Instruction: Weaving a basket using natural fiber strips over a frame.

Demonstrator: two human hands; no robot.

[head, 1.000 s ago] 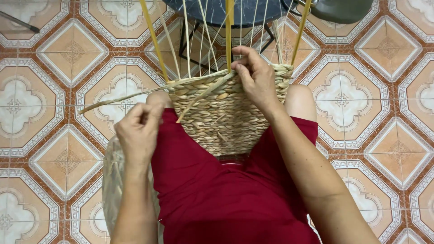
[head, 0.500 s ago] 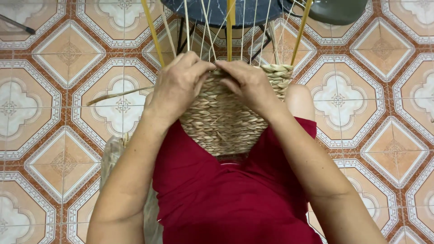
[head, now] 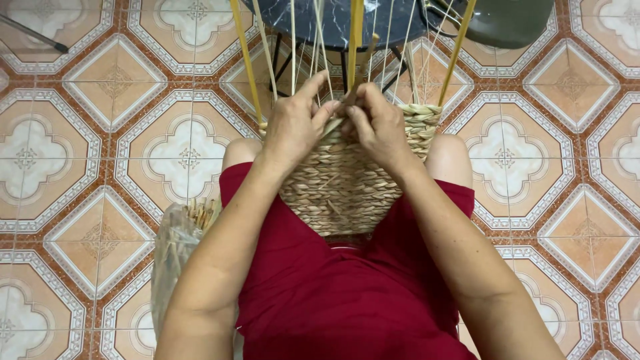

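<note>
A half-woven basket of pale twisted straw rests between my knees on my red shorts. Thin upright stakes and a few thicker yellow ones rise from its rim. My left hand and my right hand meet at the top edge of the weave, fingers pinching a straw strand between the stakes. The strand itself is mostly hidden under my fingers.
A clear bag of straw bundles lies on the patterned tile floor at my left thigh. A dark round table on thin metal legs stands just beyond the basket, with a dark green seat at the top right.
My left hand came up from beside my left knee to the basket rim and joined the right hand. The long loose strand that trailed out to the left is drawn in.
</note>
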